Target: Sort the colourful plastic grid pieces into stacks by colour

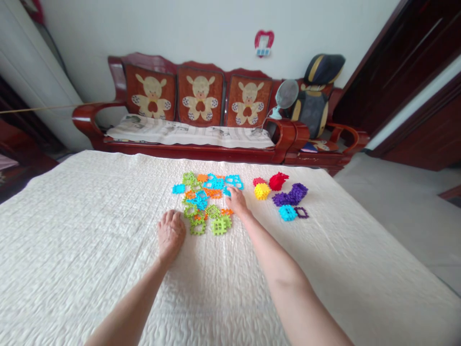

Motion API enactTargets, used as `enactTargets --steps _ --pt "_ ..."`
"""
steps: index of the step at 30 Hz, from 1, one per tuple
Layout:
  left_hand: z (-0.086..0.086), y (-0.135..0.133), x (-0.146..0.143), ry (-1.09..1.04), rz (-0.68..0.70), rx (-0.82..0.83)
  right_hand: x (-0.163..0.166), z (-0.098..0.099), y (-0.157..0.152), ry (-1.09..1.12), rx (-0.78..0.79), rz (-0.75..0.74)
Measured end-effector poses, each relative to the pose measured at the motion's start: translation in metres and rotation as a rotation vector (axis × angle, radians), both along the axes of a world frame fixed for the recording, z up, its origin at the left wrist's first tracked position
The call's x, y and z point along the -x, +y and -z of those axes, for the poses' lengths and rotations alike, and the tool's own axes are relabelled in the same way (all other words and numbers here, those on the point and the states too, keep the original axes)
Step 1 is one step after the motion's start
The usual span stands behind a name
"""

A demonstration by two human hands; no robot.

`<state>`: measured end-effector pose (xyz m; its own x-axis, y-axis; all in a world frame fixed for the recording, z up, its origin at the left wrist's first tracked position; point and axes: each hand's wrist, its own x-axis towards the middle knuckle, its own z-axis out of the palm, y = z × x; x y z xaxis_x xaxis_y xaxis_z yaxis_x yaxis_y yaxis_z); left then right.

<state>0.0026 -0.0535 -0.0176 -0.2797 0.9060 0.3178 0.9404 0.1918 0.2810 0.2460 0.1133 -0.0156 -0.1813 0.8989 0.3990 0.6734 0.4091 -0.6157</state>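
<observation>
My left hand [171, 234] rests on the white quilted cover, palm down, with its fingers loosely bent and nothing visible in them. Just to its right lies a loose spread of flat, notched interlocking tiles: green tiles [219, 226], orange tiles [213, 193] and blue tiles [200, 199]. At the right side of this spread, my right hand [236, 202] pinches a small blue tile [226, 191] between thumb and fingertips. Part of that tile is hidden by the fingers. Another blue tile [235, 180] lies just beyond the hand.
Right of the spread sit stacked tiles: a yellow stack [262, 191], a red stack [278, 181], a purple stack [291, 196] and a blue stack [287, 213]. A single purple tile [301, 212] lies beside them. Behind the quilted cover [90, 216] stands a wooden sofa [201, 152].
</observation>
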Motion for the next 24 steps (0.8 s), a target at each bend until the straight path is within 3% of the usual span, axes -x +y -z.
enactTargets --steps 4,8,13,19,24 --pt "-0.001 -0.001 -0.001 -0.007 0.005 -0.008 0.001 0.0 0.007 0.059 0.034 0.048" --pt "-0.006 -0.003 -0.004 -0.027 0.004 -0.009 -0.014 -0.003 -0.006 0.173 0.061 0.137" --pt "-0.011 -0.004 -0.006 -0.037 -0.006 0.021 -0.045 -0.001 -0.046 0.319 0.13 0.272" --pt "-0.013 -0.005 -0.007 -0.053 -0.008 0.013 -0.072 0.009 -0.105 0.421 0.252 0.333" --pt "-0.013 -0.006 -0.007 -0.049 -0.002 0.019 -0.088 0.009 -0.128 0.426 0.284 0.358"
